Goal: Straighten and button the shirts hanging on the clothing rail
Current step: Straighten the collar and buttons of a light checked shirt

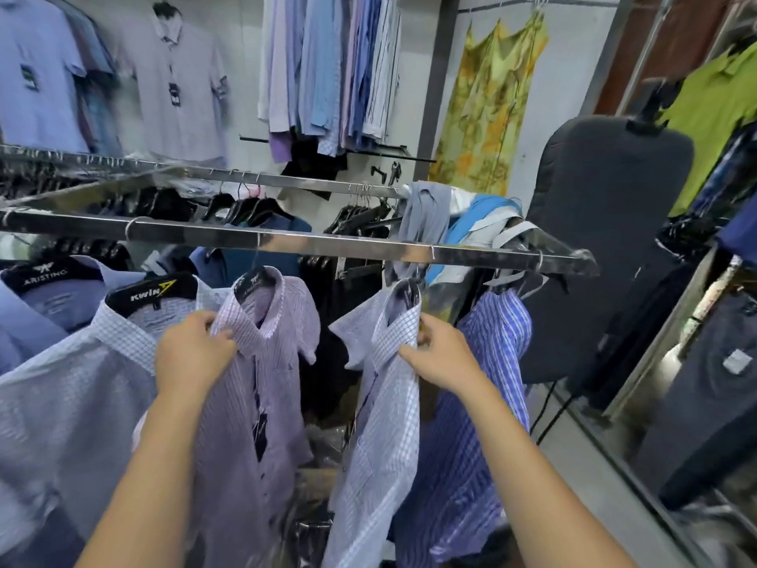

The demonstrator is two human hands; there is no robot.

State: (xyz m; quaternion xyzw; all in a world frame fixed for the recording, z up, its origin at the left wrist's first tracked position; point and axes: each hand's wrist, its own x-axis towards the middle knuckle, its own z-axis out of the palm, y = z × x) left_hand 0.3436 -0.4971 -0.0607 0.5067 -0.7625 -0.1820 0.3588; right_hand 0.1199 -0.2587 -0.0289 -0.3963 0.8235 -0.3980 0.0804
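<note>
At centre frame, a person's left hand (192, 350) grips a lilac checked shirt (233, 424) by its collar while the right hand (440, 356) pinches a pale blue checked shirt's (385, 436) collar, both hanging from the steel rail (327, 243) above.

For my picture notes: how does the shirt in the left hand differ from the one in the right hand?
The lilac shirt has a fine pattern; the blue shirt has a bolder grid. The lilac shirt shows its front, gaping down the middle; the blue shirt hangs turned sideways. Both are short-sleeved and hang from the rail.
</note>
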